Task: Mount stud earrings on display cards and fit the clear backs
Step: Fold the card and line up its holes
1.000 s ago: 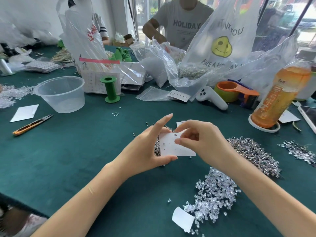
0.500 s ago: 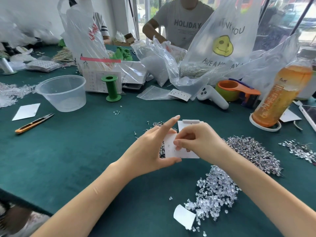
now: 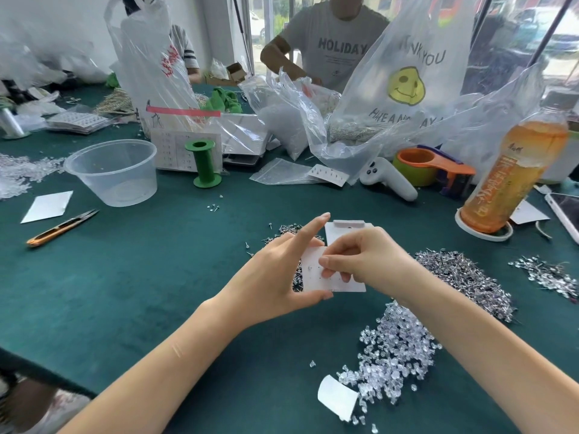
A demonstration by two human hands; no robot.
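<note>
My left hand (image 3: 275,274) holds a white display card (image 3: 313,278) by its left edge, thumb under its lower edge and index finger stretched up behind it. One small stud sits in the card near its left side. My right hand (image 3: 363,261) is curled over the card, thumb and fingers pinched together on its face; what they pinch is hidden. A second white card (image 3: 343,231) lies on the cloth just behind. A heap of silver stud earrings (image 3: 463,277) lies to the right, a pile of clear backs (image 3: 394,352) at the lower right.
On the green cloth table (image 3: 141,277): a clear plastic bowl (image 3: 112,172), a green spool (image 3: 203,162), orange snips (image 3: 59,228), an orange drink bottle (image 3: 513,173), a tape dispenser (image 3: 429,166), a white controller (image 3: 388,180) and plastic bags (image 3: 404,89). Another person sits across the table.
The card and both hands have shifted slightly right and down. My right hand has curled tighter and lower over the card's face, while the second card behind has come into view.
</note>
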